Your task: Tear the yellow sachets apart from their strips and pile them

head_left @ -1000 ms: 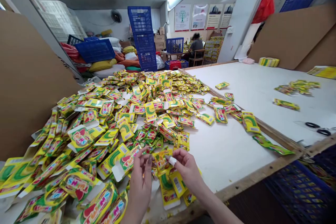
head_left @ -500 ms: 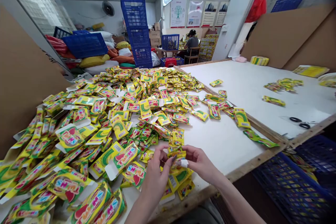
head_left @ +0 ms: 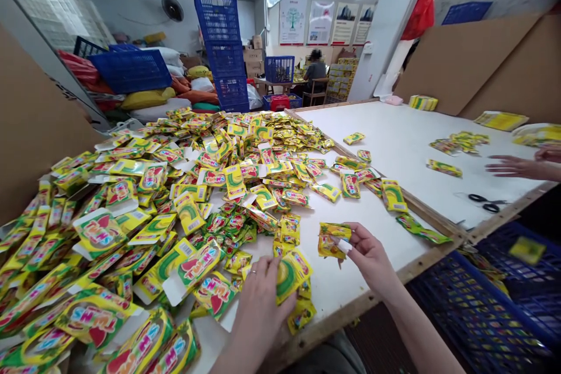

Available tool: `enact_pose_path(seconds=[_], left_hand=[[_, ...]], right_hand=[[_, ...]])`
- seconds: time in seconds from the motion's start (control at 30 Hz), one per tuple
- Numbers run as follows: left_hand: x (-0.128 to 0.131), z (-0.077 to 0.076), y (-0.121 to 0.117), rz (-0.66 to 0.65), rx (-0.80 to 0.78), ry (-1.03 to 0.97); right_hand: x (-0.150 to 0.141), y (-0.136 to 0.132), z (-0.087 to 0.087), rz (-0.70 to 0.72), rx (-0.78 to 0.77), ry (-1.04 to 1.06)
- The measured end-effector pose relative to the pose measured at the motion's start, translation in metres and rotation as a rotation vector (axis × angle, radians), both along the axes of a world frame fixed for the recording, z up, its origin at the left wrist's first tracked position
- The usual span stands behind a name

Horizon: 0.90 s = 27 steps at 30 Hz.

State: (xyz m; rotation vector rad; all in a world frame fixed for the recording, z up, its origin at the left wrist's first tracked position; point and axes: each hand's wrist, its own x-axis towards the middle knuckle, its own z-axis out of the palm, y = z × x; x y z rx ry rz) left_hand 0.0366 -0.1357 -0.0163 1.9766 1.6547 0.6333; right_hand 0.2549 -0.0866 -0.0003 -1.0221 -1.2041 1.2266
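My left hand [head_left: 263, 295] is closed round the left side of a small yellow box [head_left: 294, 273], its fingers at the top and its thumb below. The box has a green-and-yellow ring printed on it. To its right, my right hand [head_left: 371, 257] pinches a yellow candy packet [head_left: 332, 238] above the white tabletop. One finger of that hand carries a white wrap. Yellow packets [head_left: 302, 314] lie under and beside the box. Just behind my left hand is a cluster of small green packets [head_left: 230, 222].
A heap of yellow cartons [head_left: 116, 190] covers the table's left side. A wooden strip [head_left: 432, 216] divides the tabletop. Beyond it lie scissors [head_left: 484, 203] and loose packets [head_left: 460, 143], with another person's hand [head_left: 512, 166] nearby. Blue crates [head_left: 473, 310] stand below the front edge.
My hands were together over a packet. The right hand has moved right with a packet, and the left has taken hold of a box. Another person's hands have appeared at right.
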Motion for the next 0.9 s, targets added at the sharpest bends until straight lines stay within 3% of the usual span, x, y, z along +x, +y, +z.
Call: enact_pose_path(seconds=[0.1,0.2,0.3,0.47,0.63,0.77,0.9], left_hand=[[-0.022,0.006,-0.004,0.08,-0.177,-0.519],[-0.03,0.001,-0.013,0.17,-0.432,-1.022],[-0.025,-0.004,-0.02,0.199,-0.595,-1.337],[-0.02,0.004,-0.028,-0.022,-0.652,-1.384],[-0.033,0.004,-0.029,-0.253,-0.699,-1.243],[-0.035,0.002,-0.026,-0.284,-0.703,-1.087],[-0.034,0.012,-0.023,-0.333,-0.838,-1.058]], right_hand=[[-0.013,-0.008,0.009,0.141,-0.002,0.021],[-0.037,-0.015,0.022,0.214,0.032,0.051],[-0.063,-0.016,0.035,0.248,0.169,0.02],[-0.085,-0.01,0.039,0.344,0.402,-0.133],[-0.075,-0.01,0.052,0.584,0.499,-0.462],[-0.068,-0.015,0.078,0.833,0.522,-0.691],[-0.07,-0.015,0.08,0.789,0.449,-0.746]])
